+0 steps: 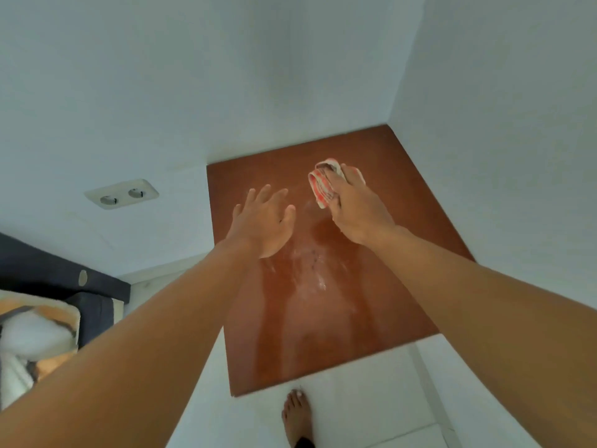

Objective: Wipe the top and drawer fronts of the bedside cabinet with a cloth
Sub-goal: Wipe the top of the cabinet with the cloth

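The bedside cabinet's reddish-brown top (381, 286) fills the middle of the view, set into a corner of white walls. Pale smears and dust streaks lie across its centre. My right hand (358, 208) presses a bunched white cloth with red stripes (323, 182) onto the far part of the top. My left hand (263, 221) hovers beside it, fingers spread, holding nothing. The drawer fronts are hidden below the top's front edge.
A double wall socket (122, 194) sits on the white wall to the left. A dark bed frame (58, 273) with patterned bedding (35, 337) lies at the lower left. My bare foot (297, 418) stands on the white tiled floor in front of the cabinet.
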`<action>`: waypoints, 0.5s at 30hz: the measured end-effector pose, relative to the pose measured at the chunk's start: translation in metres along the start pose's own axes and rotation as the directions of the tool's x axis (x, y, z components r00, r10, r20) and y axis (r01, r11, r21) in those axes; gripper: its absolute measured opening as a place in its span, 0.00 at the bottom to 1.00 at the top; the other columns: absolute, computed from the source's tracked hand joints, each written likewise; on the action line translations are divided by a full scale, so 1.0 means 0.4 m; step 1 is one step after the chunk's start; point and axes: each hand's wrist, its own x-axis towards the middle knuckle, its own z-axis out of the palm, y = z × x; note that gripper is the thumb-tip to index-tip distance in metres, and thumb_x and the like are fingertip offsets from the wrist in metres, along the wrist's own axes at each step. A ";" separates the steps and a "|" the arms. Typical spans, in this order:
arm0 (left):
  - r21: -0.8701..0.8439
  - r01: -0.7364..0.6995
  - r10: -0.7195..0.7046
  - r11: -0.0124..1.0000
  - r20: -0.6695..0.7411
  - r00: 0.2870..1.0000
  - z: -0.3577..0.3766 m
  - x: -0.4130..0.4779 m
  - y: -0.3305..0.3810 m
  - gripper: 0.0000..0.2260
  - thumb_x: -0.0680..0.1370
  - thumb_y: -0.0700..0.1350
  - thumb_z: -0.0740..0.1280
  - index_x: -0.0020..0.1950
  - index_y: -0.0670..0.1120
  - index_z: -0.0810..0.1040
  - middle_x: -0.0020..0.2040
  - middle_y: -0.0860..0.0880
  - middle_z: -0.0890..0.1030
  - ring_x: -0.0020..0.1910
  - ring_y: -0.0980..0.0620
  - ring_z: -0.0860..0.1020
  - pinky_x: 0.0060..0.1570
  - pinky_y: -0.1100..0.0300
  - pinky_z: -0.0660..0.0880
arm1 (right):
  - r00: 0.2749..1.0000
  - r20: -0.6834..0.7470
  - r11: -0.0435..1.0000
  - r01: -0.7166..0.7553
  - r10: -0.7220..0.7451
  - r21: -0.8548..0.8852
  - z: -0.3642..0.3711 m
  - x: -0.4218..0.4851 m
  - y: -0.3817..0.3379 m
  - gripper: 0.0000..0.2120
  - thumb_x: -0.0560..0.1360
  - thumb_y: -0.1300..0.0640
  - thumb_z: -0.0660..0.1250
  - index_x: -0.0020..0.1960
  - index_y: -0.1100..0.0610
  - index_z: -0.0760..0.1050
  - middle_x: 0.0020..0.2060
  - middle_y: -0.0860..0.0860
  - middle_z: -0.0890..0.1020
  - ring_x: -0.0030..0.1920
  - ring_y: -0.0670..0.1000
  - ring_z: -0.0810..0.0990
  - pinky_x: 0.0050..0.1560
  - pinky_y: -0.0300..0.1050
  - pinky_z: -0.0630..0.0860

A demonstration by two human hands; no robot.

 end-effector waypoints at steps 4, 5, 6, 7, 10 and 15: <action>0.034 -0.010 0.009 0.999 0.042 0.999 -0.030 0.196 -0.068 0.26 0.84 0.57 0.50 0.82 0.54 0.57 0.84 0.48 0.52 0.83 0.44 0.46 0.78 0.39 0.48 | 1.000 0.013 1.000 0.000 0.000 0.015 0.041 0.221 -0.020 0.28 0.84 0.58 0.55 0.83 0.49 0.56 0.81 0.53 0.57 0.79 0.58 0.61 0.75 0.51 0.65; 0.043 -0.012 0.010 0.999 0.053 0.999 -0.032 0.242 -0.084 0.26 0.84 0.57 0.50 0.82 0.54 0.57 0.84 0.48 0.52 0.83 0.44 0.46 0.78 0.39 0.48 | 1.000 0.015 1.000 0.005 -0.005 0.023 0.056 0.268 -0.016 0.28 0.84 0.58 0.55 0.83 0.49 0.57 0.80 0.53 0.58 0.79 0.58 0.61 0.75 0.51 0.64; 0.054 -0.015 0.012 0.998 0.057 0.998 -0.033 0.287 -0.098 0.26 0.84 0.58 0.50 0.82 0.54 0.57 0.84 0.48 0.52 0.83 0.44 0.46 0.78 0.38 0.48 | 1.000 0.022 1.000 0.016 -0.017 0.025 0.070 0.310 -0.011 0.28 0.83 0.58 0.56 0.83 0.49 0.57 0.80 0.54 0.59 0.79 0.58 0.60 0.75 0.50 0.63; 0.068 -0.023 0.019 0.997 0.056 0.998 -0.033 0.329 -0.110 0.26 0.84 0.58 0.50 0.82 0.54 0.57 0.84 0.48 0.53 0.83 0.44 0.47 0.77 0.37 0.48 | 0.999 0.030 0.999 0.032 -0.032 0.017 0.084 0.347 -0.004 0.28 0.83 0.58 0.56 0.82 0.49 0.58 0.79 0.54 0.61 0.79 0.58 0.59 0.76 0.50 0.62; 0.112 -0.032 0.025 0.993 0.058 0.998 -0.025 0.429 -0.135 0.25 0.84 0.56 0.50 0.82 0.53 0.58 0.83 0.47 0.54 0.82 0.43 0.49 0.77 0.36 0.49 | 0.990 0.085 0.990 0.117 -0.111 -0.080 0.133 0.440 0.028 0.27 0.83 0.53 0.57 0.82 0.49 0.60 0.78 0.54 0.66 0.80 0.57 0.60 0.79 0.52 0.57; 0.210 -0.032 0.010 0.977 0.104 0.994 0.026 0.489 -0.161 0.26 0.84 0.54 0.47 0.83 0.57 0.51 0.84 0.48 0.50 0.82 0.43 0.48 0.75 0.30 0.46 | 0.985 0.162 0.960 0.107 -0.066 -0.260 0.215 0.484 0.069 0.27 0.84 0.43 0.47 0.83 0.40 0.51 0.82 0.54 0.58 0.83 0.58 0.50 0.81 0.63 0.47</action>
